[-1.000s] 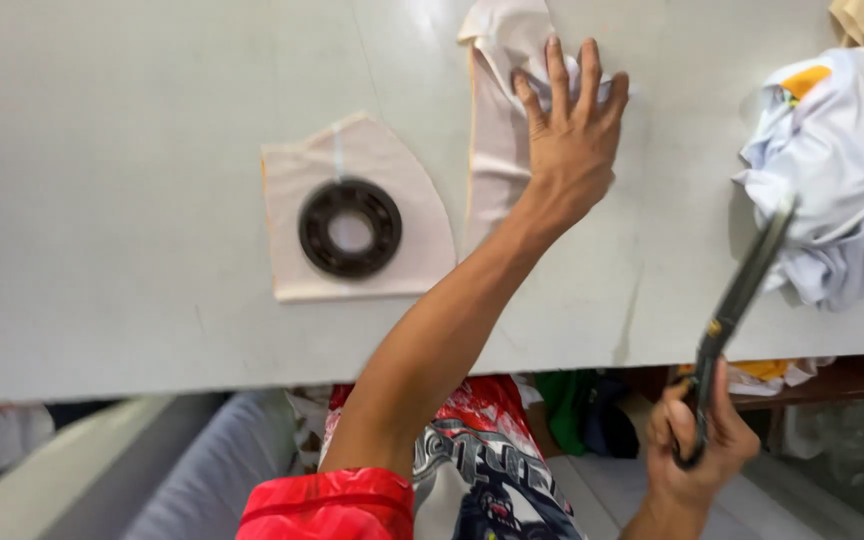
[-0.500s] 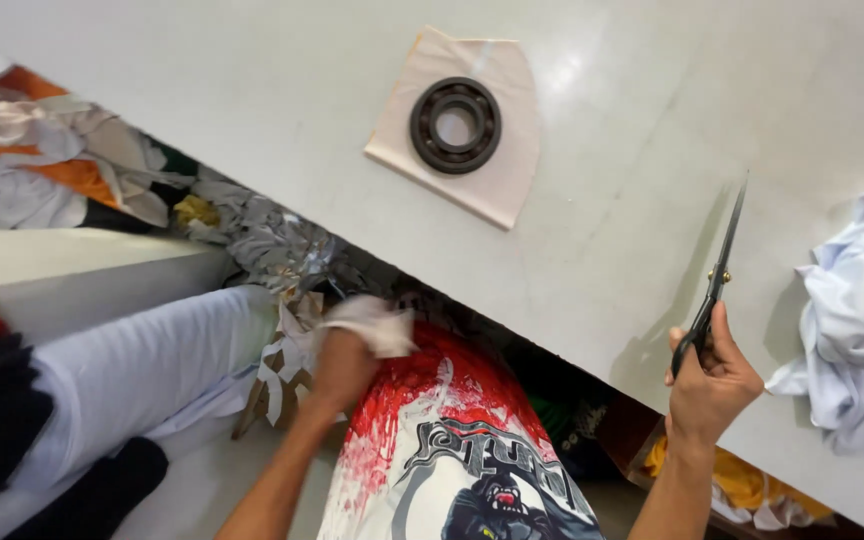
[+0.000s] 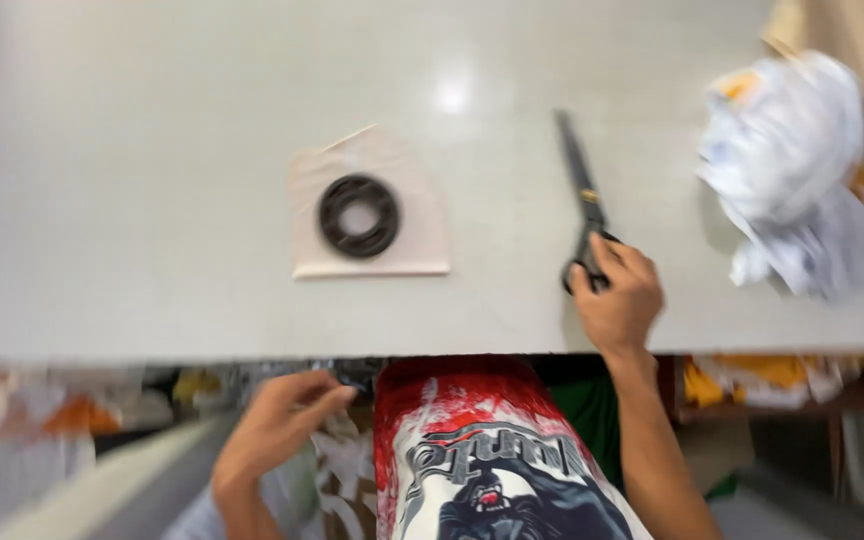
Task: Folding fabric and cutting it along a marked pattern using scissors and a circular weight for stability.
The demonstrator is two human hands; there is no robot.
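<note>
My right grip (image 3: 617,295) is closed on the handles of the scissors (image 3: 582,205), blades flat on the tabletop (image 3: 152,150) pointing straight away from it; my left grip (image 3: 277,425), half-curled and empty, hangs below the edge.

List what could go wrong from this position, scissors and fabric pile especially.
1. The right hand grips the scissors by the handles at the table edge, blades lying flat and pointing away; lifting them while the view is blurred could catch fingers.
2. The left hand is below the table edge among loose fabric, where a grab may snag.
3. The black ring merely rests on the cut fabric piece; a bump could shift both.
</note>
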